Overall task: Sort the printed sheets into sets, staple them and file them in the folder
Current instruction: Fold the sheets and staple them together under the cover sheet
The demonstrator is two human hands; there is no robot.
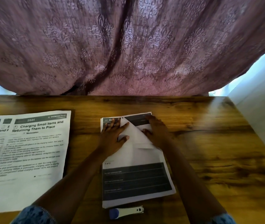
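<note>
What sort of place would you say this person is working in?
Most likely a home desk by a window: a wood-grain table, a patterned mauve curtain hanging right behind it with daylight at its edges, and printed sheets with a small stapler laid out for paperwork.

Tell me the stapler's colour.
The stapler is white with a blue end, seen in the head view.

Home: patterned curtain [128,46], wooden desk [209,143]
</note>
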